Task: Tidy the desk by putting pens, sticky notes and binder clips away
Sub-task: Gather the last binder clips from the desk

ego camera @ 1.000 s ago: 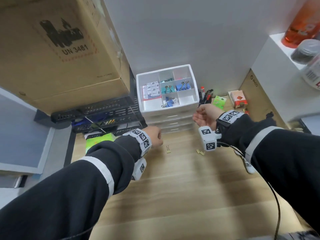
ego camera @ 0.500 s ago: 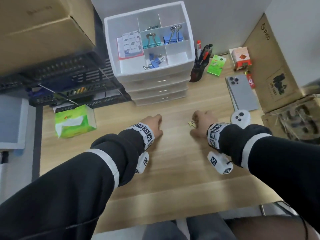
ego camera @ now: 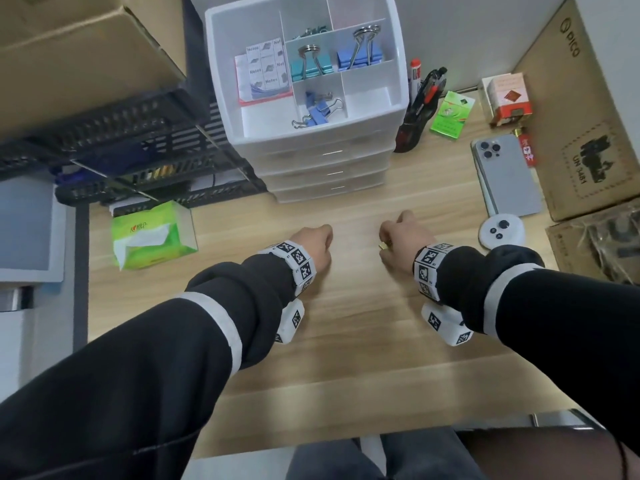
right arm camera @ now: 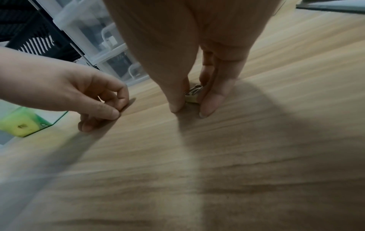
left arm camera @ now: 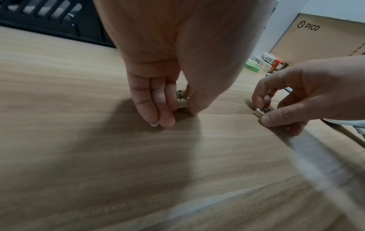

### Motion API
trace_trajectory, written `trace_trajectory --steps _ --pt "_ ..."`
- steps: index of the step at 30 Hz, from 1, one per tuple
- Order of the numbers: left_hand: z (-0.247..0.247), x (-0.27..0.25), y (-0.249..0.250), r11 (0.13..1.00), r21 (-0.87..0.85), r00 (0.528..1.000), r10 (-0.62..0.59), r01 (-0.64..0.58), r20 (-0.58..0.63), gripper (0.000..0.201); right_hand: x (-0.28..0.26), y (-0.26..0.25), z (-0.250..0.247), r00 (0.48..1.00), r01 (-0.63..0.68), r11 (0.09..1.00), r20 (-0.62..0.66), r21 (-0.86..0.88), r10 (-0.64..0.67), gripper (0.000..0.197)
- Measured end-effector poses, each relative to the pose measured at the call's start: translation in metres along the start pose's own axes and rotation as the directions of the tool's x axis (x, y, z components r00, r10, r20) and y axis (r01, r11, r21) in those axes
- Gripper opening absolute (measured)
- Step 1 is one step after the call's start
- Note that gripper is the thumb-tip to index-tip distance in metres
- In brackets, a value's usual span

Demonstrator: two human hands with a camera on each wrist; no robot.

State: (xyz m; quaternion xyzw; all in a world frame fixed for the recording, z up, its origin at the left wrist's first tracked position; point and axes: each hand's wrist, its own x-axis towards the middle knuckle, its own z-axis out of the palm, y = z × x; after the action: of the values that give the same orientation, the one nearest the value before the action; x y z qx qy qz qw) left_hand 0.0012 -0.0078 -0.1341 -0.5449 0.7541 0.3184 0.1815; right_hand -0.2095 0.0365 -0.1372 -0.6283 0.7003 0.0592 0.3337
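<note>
Both hands pinched small binder clips down on the wooden surface (ego camera: 346,341).

Half a second before, the hands sat in nearly the same spots; the view had since drawn closer and the right hand (ego camera: 401,242) had tightened round its clip. The left hand (left arm camera: 168,87) had its fingers (left arm camera: 156,101) and thumb clamped on a small pale clip (left arm camera: 182,103) against the surface, and the right hand's fingers (right arm camera: 213,96) and thumb were clamped on a second pale clip (right arm camera: 192,96). Beyond the fingers stood the white drawer organizer (ego camera: 398,81): its open top tray held sticky notes (ego camera: 263,72), teal clips (ego camera: 310,65), blue clips (ego camera: 360,55) and smaller blue clips (ego camera: 317,110) in separate compartments. Beyond the right fingers, pens (ego camera: 424,88) stood in a dark holder (ego camera: 410,128) just beside the organizer.
</note>
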Motion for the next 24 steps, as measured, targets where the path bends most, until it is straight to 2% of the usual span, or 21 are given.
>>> trace_trajectory --steps 7,9,11,13,15,17,18,19,21,22,24 --pt "-0.01 -0.005 0.005 0.999 -0.028 1.0 -0.019 0.019 0.019 0.012 -0.003 0.001 0.001 0.997 0.072 0.994 -0.016 0.078 -0.071 0.021" --pt "-0.009 -0.006 0.007 0.997 -0.078 1.0 -0.012 0.013 0.004 0.016 -0.002 0.0 0.0 0.998 0.056 0.981 -0.012 0.188 -0.054 0.024" --pt "-0.008 -0.008 0.011 0.989 -0.146 1.0 0.003 -0.007 -0.027 0.021 -0.003 -0.006 -0.002 1.0 -0.031 0.93 0.008 0.365 0.03 0.019" --pt "-0.008 -0.011 0.017 0.977 -0.207 0.997 0.032 -0.045 -0.066 0.022 -0.005 -0.015 -0.004 0.989 -0.149 0.794 0.085 0.59 0.123 0.008" --pt "-0.011 -0.014 0.026 0.958 -0.271 0.992 0.059 -0.088 -0.111 0.017 -0.004 -0.023 -0.006 0.953 -0.303 0.506 0.239 0.808 0.189 0.013" --pt "-0.019 -0.018 0.036 0.936 -0.329 0.988 0.089 -0.127 -0.127 0.008 -0.005 -0.026 -0.012 0.89 -0.448 0.212 0.41 0.869 0.2 0.011" --pt "-0.023 -0.02 0.04 0.924 -0.356 0.987 0.103 -0.142 -0.125 0.006 -0.007 -0.028 -0.015 0.863 -0.498 0.121 0.476 0.859 0.17 0.007" --pt "-0.027 -0.023 0.045 0.912 -0.38 0.986 0.115 -0.152 -0.119 0.004 -0.009 -0.029 -0.016 0.846 -0.529 0.057 0.52 0.847 0.118 0.004" --pt "-0.035 -0.028 0.052 0.9 -0.4 0.984 0.134 -0.171 -0.119 0.005 -0.011 -0.032 -0.019 0.836 -0.548 -0.017 0.548 0.837 0.016 0.024" --pt "-0.039 -0.031 0.055 0.904 -0.386 0.981 0.143 -0.182 -0.128 0.007 -0.011 -0.035 -0.02 0.838 -0.545 -0.047 0.545 0.837 -0.005 0.033" --pt "-0.045 -0.035 0.059 0.923 -0.332 0.978 0.158 -0.194 -0.133 0.011 -0.014 -0.041 -0.023 0.847 -0.53 -0.099 0.531 0.842 -0.011 0.034"
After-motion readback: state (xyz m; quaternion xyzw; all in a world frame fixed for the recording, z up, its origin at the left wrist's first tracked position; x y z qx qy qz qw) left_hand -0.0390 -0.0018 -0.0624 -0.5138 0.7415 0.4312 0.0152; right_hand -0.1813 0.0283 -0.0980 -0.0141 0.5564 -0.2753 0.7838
